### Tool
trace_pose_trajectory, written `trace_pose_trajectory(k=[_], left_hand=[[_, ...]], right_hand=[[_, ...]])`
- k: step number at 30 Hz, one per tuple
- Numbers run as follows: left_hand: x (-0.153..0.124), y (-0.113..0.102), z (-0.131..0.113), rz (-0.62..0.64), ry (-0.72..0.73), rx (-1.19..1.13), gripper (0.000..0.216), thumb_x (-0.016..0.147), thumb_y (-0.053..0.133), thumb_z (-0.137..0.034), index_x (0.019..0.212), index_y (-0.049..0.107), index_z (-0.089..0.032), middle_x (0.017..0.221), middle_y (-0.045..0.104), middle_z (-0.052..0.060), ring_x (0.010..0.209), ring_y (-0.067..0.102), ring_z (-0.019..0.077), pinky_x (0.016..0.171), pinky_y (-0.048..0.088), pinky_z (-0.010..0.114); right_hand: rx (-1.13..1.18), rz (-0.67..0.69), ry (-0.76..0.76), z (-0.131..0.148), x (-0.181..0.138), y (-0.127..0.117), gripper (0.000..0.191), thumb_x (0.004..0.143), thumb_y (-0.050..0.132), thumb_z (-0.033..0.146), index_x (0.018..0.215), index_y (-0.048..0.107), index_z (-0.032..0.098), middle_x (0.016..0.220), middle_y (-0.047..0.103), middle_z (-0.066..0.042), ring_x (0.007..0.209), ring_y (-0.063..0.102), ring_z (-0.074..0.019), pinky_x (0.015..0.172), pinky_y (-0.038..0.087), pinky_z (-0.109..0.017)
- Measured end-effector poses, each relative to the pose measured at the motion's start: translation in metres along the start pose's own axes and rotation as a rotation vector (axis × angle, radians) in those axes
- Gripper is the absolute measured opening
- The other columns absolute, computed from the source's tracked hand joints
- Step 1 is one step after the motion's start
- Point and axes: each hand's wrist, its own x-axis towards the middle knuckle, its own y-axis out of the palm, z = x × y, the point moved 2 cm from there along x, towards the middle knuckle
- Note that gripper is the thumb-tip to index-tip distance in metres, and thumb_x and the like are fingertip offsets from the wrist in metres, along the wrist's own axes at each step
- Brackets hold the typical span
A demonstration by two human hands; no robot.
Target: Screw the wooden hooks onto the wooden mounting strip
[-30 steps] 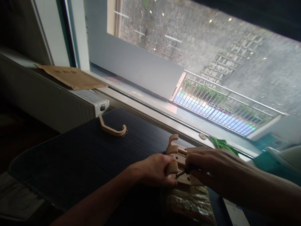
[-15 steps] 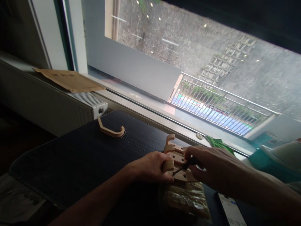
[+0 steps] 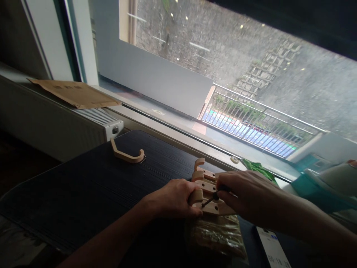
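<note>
Starting on the left, there's a white radiator (image 3: 52, 128) with a brown envelope (image 3: 80, 93) lying on top, poking out toward the window. Next to that is the dark surface (image 3: 83, 190). Near its far corner, just by the radiator, a loose wooden hook (image 3: 126, 157) sits all on its own, curled end pointing right.

Then comes the left hand (image 3: 174, 199), reaching in over the near side. It's clamped on the closest of three wooden hooks (image 3: 205, 186) that are lined up side by side toward the window edge of the surface, curls facing left, dark holes along their flat parts. Thumb's pressed down right next to the tip of a dark screwdriver (image 3: 210, 200), which comes in at a slant and meets that closest hook near its curl. A shiny plastic-wrapped packet (image 3: 217, 238) lies just on the near side; hard to say from here if the hooks are actually resting on it.

The right hand (image 3: 241, 190) is closed round the screwdriver's handle. Beyond it, a green cloth (image 3: 259, 171) is bunched up by the window. Closer in, at the right of the surface, there's a lit phone (image 3: 271, 245) showing digits, and far right a teal bin (image 3: 315, 190).
</note>
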Motion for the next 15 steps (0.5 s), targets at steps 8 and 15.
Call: trace_pose_trajectory(k=[8, 15], left_hand=[[-0.006, -0.015, 0.004, 0.004, 0.116, -0.169, 0.025, 0.069, 0.068, -0.032, 0.089, 0.062, -0.018, 0.074, 0.055, -0.004, 0.068, 0.052, 0.0123, 0.061, 0.040, 0.021], [-0.007, -0.021, -0.003, 0.014, 0.270, -0.183, 0.020, 0.072, 0.066, -0.024, 0.091, 0.065, -0.016, 0.088, 0.055, 0.001, 0.079, 0.054, 0.0143, 0.069, 0.043, 0.024]], right_hand=[[0.016, -0.042, -0.073, 0.003, -0.006, -0.002, 0.013, 0.081, 0.049, 0.020, 0.088, 0.059, 0.023, 0.074, 0.064, 0.001, 0.062, 0.055, -0.0137, 0.052, 0.027, -0.025], [-0.008, -0.013, -0.210, 0.007, -0.004, -0.003, 0.015, 0.081, 0.045, 0.009, 0.077, 0.055, 0.020, 0.072, 0.060, 0.000, 0.059, 0.050, -0.0112, 0.052, 0.028, -0.024]])
